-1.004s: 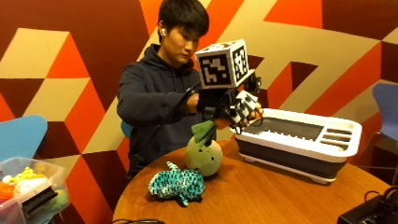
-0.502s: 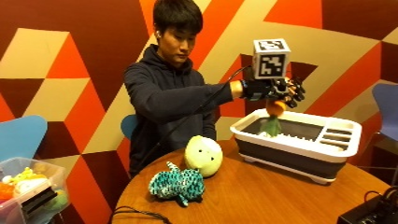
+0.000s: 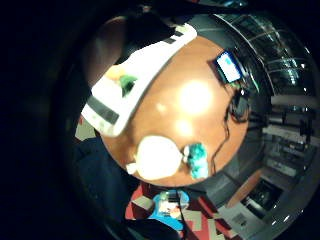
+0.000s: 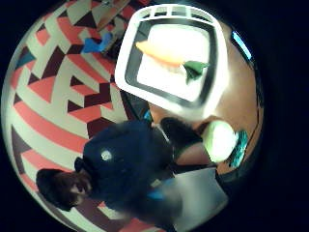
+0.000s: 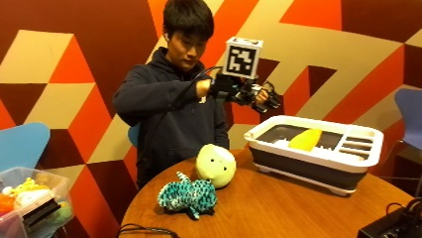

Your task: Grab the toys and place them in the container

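In the outside view my gloved right hand (image 5: 254, 94) is raised at chest height, above and to the left of the white and grey container (image 5: 310, 161). Its fingers are relaxed and hold nothing. An orange carrot toy with green leaves (image 5: 305, 140) lies inside the container (image 4: 126, 63), also seen as the carrot toy (image 4: 162, 54) from the palm. A pale green round plush (image 5: 215, 165) and a teal patterned plush (image 5: 188, 194) lie on the round wooden table (image 5: 284, 208), left of the container. The little finger side view shows the container (image 3: 107, 114), pale plush (image 3: 157, 157) and teal plush (image 3: 196, 158) far below.
A clear bin of toys (image 5: 29, 199) stands at the lower left beside a blue chair (image 5: 20, 145). A black device (image 5: 394, 226) sits at the table's near right edge, and a cable (image 5: 141, 230) lies at the front edge.
My hand carried the carrot toy from above the plushes to over the container and let it go. The carrot now lies inside, and the hand has drawn back and up.
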The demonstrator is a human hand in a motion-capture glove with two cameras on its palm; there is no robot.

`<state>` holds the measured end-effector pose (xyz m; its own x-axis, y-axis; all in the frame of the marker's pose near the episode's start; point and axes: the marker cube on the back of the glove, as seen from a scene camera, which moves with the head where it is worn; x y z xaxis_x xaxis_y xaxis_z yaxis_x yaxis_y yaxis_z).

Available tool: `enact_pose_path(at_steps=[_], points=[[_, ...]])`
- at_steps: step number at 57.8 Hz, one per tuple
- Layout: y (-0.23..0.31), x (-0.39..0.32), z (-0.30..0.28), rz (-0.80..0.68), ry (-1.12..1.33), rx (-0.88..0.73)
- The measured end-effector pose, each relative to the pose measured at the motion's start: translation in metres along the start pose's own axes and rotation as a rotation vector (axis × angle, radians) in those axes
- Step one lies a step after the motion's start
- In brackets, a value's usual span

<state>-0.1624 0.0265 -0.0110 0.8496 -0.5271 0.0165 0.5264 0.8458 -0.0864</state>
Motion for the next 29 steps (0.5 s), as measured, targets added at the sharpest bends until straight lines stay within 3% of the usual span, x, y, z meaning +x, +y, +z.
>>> enact_pose_path(at_steps=[14, 29], points=[[0.071, 0.037, 0.057, 0.199, -0.041, -0.010], [0.068, 0.039, 0.153, 0.232, -0.070, -0.154]])
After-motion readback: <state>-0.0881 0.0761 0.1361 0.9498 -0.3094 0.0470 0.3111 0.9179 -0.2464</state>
